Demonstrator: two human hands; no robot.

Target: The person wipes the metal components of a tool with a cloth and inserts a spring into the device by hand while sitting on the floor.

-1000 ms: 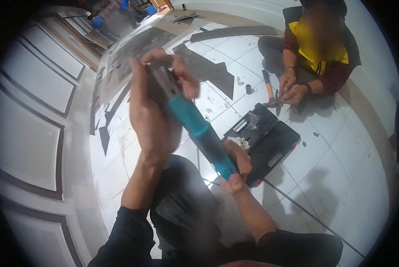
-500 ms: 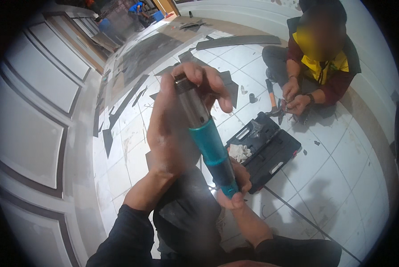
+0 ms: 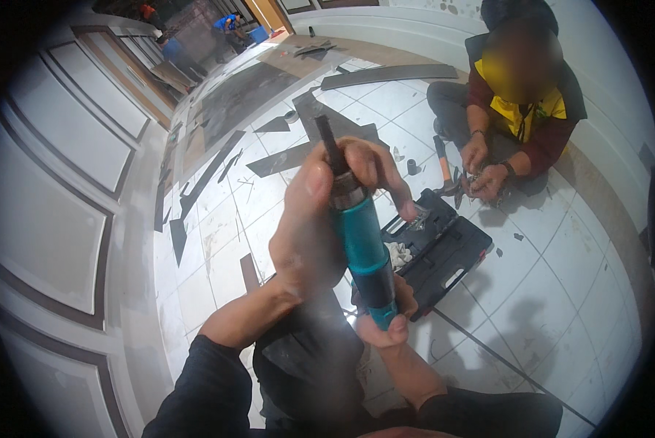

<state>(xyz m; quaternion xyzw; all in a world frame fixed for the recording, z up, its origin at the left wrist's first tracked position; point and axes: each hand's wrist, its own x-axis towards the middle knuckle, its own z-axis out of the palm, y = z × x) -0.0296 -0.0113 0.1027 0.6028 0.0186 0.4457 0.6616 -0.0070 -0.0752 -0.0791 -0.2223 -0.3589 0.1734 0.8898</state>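
I hold a teal and black cylindrical power tool (image 3: 364, 237) nearly upright in front of me. My left hand (image 3: 309, 219) grips its metal nose, thumb and fingertips around the collar, below a dark shaft (image 3: 330, 139) that sticks up. My right hand (image 3: 386, 317) is closed around the tool's lower teal end. Behind the tool, an open black plastic case (image 3: 452, 259) lies on the tiles, with a white rag (image 3: 399, 254) and a clear bag of small parts (image 3: 417, 217) in or on it.
A co-worker in yellow and black (image 3: 554, 106) sits right, handling metal pieces, beside an orange-handled hammer (image 3: 443, 152). Dark floor offcuts (image 3: 203, 175) lie across white tiles (image 3: 546, 285). A panelled wall (image 3: 46, 212) runs along the left. Other people (image 3: 225, 29) work at the far end, near a blue bucket (image 3: 258, 33).
The tool has tilted more upright and shifted right. My left hand has moved right and down with it, and a dark shaft now shows above the collar.
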